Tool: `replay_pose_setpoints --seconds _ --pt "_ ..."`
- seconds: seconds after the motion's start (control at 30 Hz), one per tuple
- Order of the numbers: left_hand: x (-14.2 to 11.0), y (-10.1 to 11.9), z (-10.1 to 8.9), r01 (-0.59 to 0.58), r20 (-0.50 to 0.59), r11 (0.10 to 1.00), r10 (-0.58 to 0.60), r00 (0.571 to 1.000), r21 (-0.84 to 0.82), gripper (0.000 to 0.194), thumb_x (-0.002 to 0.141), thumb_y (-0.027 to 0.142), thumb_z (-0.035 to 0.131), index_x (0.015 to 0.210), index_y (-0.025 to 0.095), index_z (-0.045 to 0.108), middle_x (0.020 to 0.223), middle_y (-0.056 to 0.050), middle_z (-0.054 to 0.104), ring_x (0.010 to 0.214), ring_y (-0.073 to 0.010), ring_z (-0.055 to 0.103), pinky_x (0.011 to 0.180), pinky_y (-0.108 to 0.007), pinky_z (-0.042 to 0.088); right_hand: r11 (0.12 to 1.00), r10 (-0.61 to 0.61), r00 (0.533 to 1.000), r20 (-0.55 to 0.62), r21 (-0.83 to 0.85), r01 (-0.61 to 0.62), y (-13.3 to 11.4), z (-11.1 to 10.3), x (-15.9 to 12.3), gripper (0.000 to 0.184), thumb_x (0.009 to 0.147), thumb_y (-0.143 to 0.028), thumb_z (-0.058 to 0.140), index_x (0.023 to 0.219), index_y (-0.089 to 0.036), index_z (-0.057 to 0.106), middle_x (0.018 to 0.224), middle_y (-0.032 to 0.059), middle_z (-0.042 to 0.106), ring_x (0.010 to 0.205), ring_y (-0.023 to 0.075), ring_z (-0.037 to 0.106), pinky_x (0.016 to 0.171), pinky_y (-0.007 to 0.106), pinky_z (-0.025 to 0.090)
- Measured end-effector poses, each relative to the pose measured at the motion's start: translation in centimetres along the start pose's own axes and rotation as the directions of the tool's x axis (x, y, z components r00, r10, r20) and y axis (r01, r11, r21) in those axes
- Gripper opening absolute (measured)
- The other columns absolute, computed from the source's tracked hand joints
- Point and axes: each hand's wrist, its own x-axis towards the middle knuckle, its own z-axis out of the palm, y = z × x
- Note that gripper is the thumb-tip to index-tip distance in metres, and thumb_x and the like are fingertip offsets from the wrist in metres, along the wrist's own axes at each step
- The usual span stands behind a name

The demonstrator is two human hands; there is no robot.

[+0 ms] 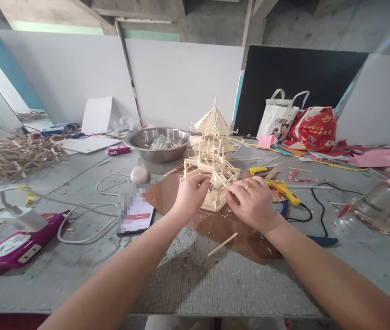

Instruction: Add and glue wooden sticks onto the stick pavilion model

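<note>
A small pagoda model built of pale wooden sticks (211, 156) stands on a brown sheet (215, 224) in the middle of the grey table (188, 284). My left hand (190, 195) is closed against the model's lower left side, fingers curled on its sticks. On the lower right side, my right hand (251, 201), with a ring on one finger, pinches the model's sticks. A loose stick (222, 244) lies on the brown sheet in front of my hands.
A phone (134, 211) and a white round object (140, 174) lie left of the model, a steel bowl (158, 143) behind. A yellow glue gun (282, 190) with black cable is at right. Pile of sticks (12, 156) far left, magenta box (19, 243), bags (313, 128), glass jar (383, 208).
</note>
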Motion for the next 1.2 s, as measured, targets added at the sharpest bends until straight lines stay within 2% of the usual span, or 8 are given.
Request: replay_pose_setpoints --seconds 0.1,0.2,0.33,0.5,0.73,0.83,1.07,1.2 --pt "1.2 0.5 -0.5 0.104 0.096 0.994 -0.099 0.99 -0.042 0.024 0.07 0.033 0.046 0.057 0.016 0.057 0.041 0.005 0.042 0.043 -0.0091 0.041 0.047 -0.021 0.032 1.0 0.001 1.0 0.01 0.01 -0.001 -0.2 0.1 -0.1 0.01 0.075 -0.019 0.048 0.069 -0.017 0.055 0.066 0.0002 0.06 0.066 0.0126 0.05 0.068 0.029 0.031" --pt "2.0 0.9 -0.9 0.171 0.181 0.985 -0.164 0.97 -0.027 0.029 0.068 0.038 0.047 0.05 0.016 0.051 0.033 0.007 0.028 0.034 -0.0072 0.031 0.04 -0.021 0.025 1.0 -0.007 1.0 0.029 0.022 0.006 -0.4 0.2 -0.2 0.01 0.075 -0.019 0.049 0.067 -0.017 0.055 0.065 0.0003 0.059 0.066 0.0127 0.049 0.067 0.029 0.031" --pt "2.8 1.1 -1.1 0.128 0.174 0.99 -0.135 0.975 0.053 0.031 0.066 0.037 0.049 0.043 0.016 0.046 0.034 0.006 0.024 0.035 -0.0062 0.024 0.039 -0.022 0.02 0.998 -0.008 0.999 0.035 0.056 0.007 -0.6 0.5 -0.4 0.008 0.074 -0.018 0.05 0.067 -0.017 0.054 0.064 0.0001 0.059 0.067 0.013 0.05 0.067 0.03 0.032" --pt "3.3 1.3 -0.8 0.053 0.184 0.992 -0.073 0.98 0.112 0.038 0.066 0.034 0.048 0.039 0.017 0.027 0.039 0.006 0.019 0.04 -0.0066 0.019 0.041 -0.023 0.017 0.998 -0.006 1.0 0.029 0.063 0.004 -0.6 0.6 -0.5 0.006 0.073 -0.017 0.051 0.068 -0.017 0.054 0.064 0.0003 0.059 0.066 0.013 0.051 0.067 0.03 0.032" --pt "3.4 0.7 -0.2 -0.001 0.176 0.99 -0.023 0.984 0.14 0.038 0.067 0.032 0.047 0.039 0.017 0.026 0.04 0.005 0.022 0.042 -0.0075 0.022 0.043 -0.023 0.018 0.999 -0.008 1.0 0.006 0.044 0.008 -0.7 0.3 -0.7 0.006 0.072 -0.016 0.053 0.067 -0.017 0.052 0.064 0.0001 0.06 0.065 0.0122 0.051 0.066 0.029 0.033" --pt "3.5 0.5 -0.1 -0.02 0.176 0.989 -0.007 0.984 0.147 0.035 0.067 0.033 0.047 0.039 0.017 0.033 0.039 0.005 0.026 0.041 -0.0075 0.025 0.043 -0.023 0.02 0.999 0.001 1.0 0.011 0.039 -0.002 -0.7 0.4 -0.8 0.006 0.072 -0.017 0.053 0.066 -0.017 0.052 0.062 -0.0004 0.059 0.065 0.0123 0.051 0.066 0.029 0.033" --pt "3.8 0.5 0.1 -0.053 0.176 0.98 0.019 0.984 0.192 0.031 0.069 0.036 0.046 0.045 0.016 0.049 0.046 0.001 0.049 0.044 -0.0085 0.036 0.045 -0.023 0.024 0.996 0.031 0.999 0.032 0.081 -0.034 -0.9 0.6 -1.0 0.003 0.073 -0.019 0.053 0.07 -0.018 0.053 0.065 -0.0002 0.06 0.066 0.0124 0.051 0.067 0.029 0.033" --pt "3.8 0.5 0.2 -0.051 0.175 0.976 0.013 0.984 0.213 0.031 0.07 0.037 0.046 0.047 0.017 0.052 0.047 0.001 0.05 0.045 -0.0091 0.039 0.046 -0.023 0.026 0.993 0.066 0.996 0.051 0.098 -0.071 -0.8 0.6 -1.0 0.004 0.073 -0.02 0.052 0.071 -0.018 0.053 0.065 0.0001 0.06 0.066 0.0128 0.052 0.068 0.03 0.033"
